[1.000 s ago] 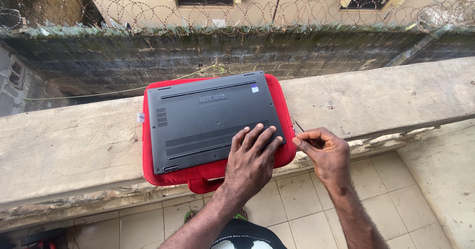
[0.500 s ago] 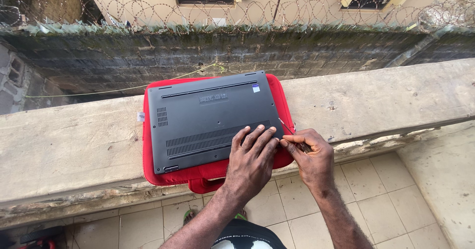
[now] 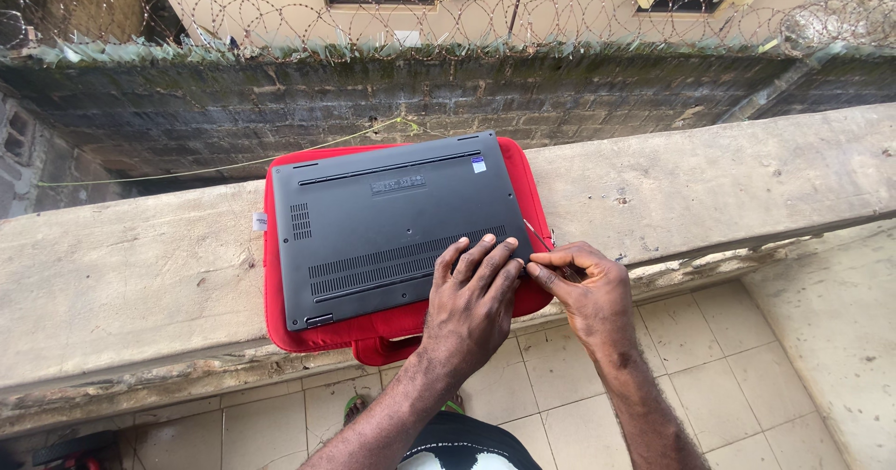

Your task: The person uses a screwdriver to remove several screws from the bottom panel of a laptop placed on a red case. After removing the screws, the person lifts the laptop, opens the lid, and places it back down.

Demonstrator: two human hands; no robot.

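Observation:
A dark grey laptop (image 3: 392, 218) lies upside down on a red padded sleeve (image 3: 275, 311) on top of a concrete ledge (image 3: 112, 274). My left hand (image 3: 471, 302) lies flat on the laptop's near right corner, fingers spread. My right hand (image 3: 588, 288) pinches a thin screwdriver (image 3: 539, 238) whose tip rests at the laptop's right edge, close to the near corner. The two hands almost touch at the fingertips.
Beyond the ledge a mossy block wall (image 3: 467, 97) topped with razor wire (image 3: 448, 17) runs across. Beige floor tiles (image 3: 560, 377) lie below the ledge on my side. The ledge turns toward me at the right (image 3: 831, 339).
My right hand has moved left toward the laptop, bringing the screwdriver tip to its right edge. The left hand stays on the corner.

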